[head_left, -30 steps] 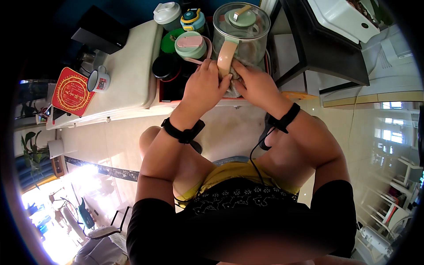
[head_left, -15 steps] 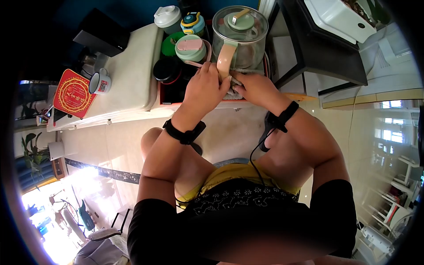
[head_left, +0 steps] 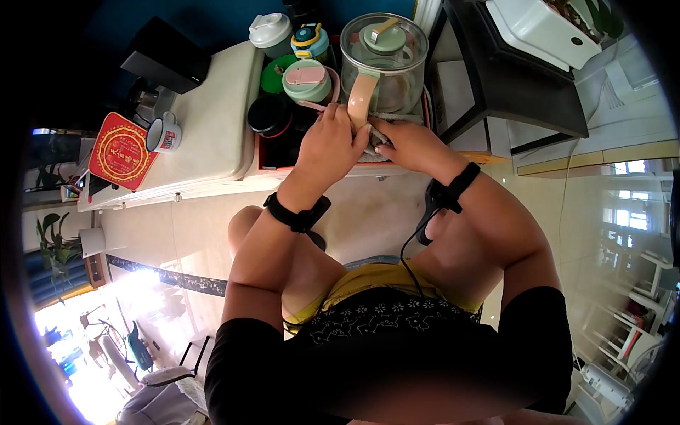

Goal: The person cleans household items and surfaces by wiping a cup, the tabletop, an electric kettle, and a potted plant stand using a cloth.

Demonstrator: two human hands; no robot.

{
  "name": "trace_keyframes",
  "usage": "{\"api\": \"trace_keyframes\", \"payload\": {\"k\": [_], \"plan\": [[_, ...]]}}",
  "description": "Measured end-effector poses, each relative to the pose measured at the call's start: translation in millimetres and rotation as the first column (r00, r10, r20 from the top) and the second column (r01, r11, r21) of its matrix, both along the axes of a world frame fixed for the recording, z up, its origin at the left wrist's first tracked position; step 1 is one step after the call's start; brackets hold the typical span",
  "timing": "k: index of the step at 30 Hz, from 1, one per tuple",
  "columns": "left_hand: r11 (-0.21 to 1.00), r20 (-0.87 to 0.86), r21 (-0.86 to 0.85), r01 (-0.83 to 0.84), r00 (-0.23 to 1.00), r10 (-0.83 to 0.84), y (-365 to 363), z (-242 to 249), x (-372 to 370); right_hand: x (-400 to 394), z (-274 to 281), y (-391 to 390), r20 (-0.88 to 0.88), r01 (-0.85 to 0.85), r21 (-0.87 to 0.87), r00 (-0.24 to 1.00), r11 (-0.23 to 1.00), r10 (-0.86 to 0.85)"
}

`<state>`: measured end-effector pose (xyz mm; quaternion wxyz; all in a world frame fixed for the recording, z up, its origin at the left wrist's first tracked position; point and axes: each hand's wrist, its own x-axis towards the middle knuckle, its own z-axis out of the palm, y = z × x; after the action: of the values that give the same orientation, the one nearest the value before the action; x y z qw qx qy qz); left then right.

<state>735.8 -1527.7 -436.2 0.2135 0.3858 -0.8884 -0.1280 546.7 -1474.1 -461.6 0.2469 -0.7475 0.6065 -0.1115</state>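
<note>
A glass kettle (head_left: pixel 386 60) with a green lid and a beige handle (head_left: pixel 360 99) stands on a red tray (head_left: pixel 263 164) at the counter's edge. Both hands meet just in front of the kettle's base. My left hand (head_left: pixel 327 147) is curled beside the lower end of the handle and grips a crumpled grey cloth (head_left: pixel 374 139). My right hand (head_left: pixel 412 144) pinches the same cloth from the right. Most of the cloth is hidden under my fingers.
The tray also holds a green cup with a pink lid (head_left: pixel 306 78), a white-lidded cup (head_left: pixel 270 30), a colourful bottle (head_left: pixel 312 37) and a black round lid (head_left: pixel 268 113). To the left are an enamel mug (head_left: pixel 163 133) and a red mat (head_left: pixel 120 152). A black table (head_left: pixel 517 85) stands right.
Both hands have drawn closer together and lowered the grey cloth against the tray at the kettle's base. Less of the cloth shows now.
</note>
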Motion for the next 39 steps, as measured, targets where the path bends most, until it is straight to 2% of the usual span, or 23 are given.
{"api": "trace_keyframes", "payload": {"k": [15,26,28,31,33,36,39], "plan": [[1.0,-0.02,-0.024,0.01,1.0,-0.011,0,-2,1,-2,2,0,0.057,-0.026,0.003,0.998,1.0,0.025],[0.999,-0.013,-0.038,0.015,1.0,-0.016,1,-3,1,0,13,2,0.032,-0.01,0.054,0.999,0.998,0.009],[0.997,-0.018,0.083,0.012,1.0,-0.01,1,1,1,0,12,1,0.034,-0.011,0.048,0.999,0.999,0.009],[0.994,-0.012,0.11,-0.002,1.0,0.003,2,4,0,-1,8,0,0.01,-0.02,0.062,1.0,0.998,0.019],[0.997,-0.016,0.083,-0.001,1.0,0.002,3,3,1,-1,7,-2,0.066,-0.038,0.05,0.997,0.998,0.034],[0.998,-0.024,0.064,0.015,1.0,-0.013,2,3,1,-1,15,0,0.044,-0.034,0.091,0.999,0.995,0.03],[0.999,-0.033,0.047,0.025,0.999,-0.023,0,-5,3,-3,9,0,0.066,-0.051,0.048,0.997,0.998,0.048]]}}
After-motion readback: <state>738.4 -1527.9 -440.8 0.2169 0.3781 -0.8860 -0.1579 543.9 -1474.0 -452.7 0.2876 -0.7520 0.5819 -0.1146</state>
